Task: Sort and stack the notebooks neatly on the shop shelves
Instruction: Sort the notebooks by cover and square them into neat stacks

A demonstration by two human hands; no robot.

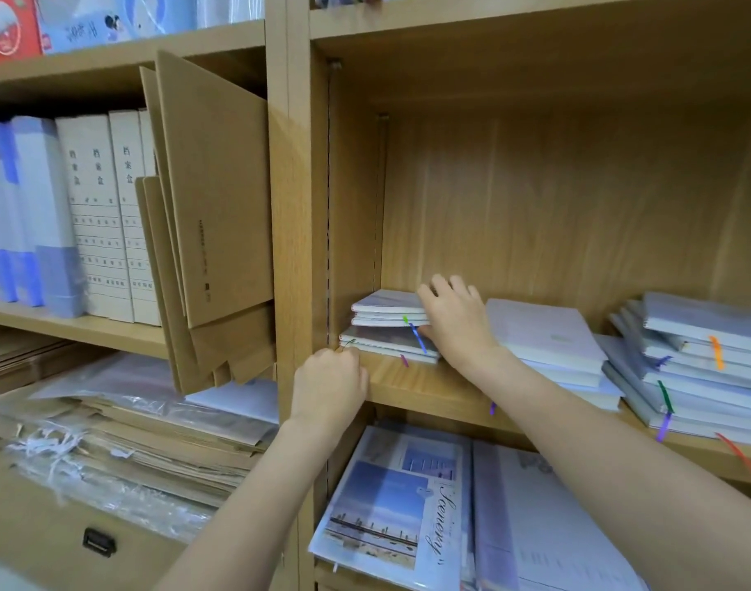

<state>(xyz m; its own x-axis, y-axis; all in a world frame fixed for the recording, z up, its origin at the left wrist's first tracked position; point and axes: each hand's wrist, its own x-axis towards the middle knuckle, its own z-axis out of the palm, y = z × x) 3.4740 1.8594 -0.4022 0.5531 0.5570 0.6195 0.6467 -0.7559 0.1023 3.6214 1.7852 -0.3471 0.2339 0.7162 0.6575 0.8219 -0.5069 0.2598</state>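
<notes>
Head view shows your right hand (455,319) laid against the right end of a small stack of notebooks (388,326) at the left end of the wooden shelf (429,390); the fingers spread over the upper books and the thumb tucks under at mid height, so the hand clasps the upper part of the stack. Your left hand (329,388) sits at the front left corner of that shelf with its fingers curled, just below the stack's lowest corner, where a thin green ribbon (348,343) pokes out; you cannot tell whether the fingers pinch the ribbon or only rest on the shelf edge. The two hands are apart, one at each end of the stack.

The stack lies flat, touching or nearly touching the side wall, its upper books shifted slightly back from the lower ones. Green, blue and purple ribbon markers hang from its front edges. Just right of your right wrist lies a second pile of pale notebooks (548,339), and farther right a taller, uneven pile (702,360) with orange, green and purple ribbons. Below, large "Scenery" albums (395,505) lie in clear wrap. In the left bay, brown card folders (211,198) lean beside white file boxes (96,215).
</notes>
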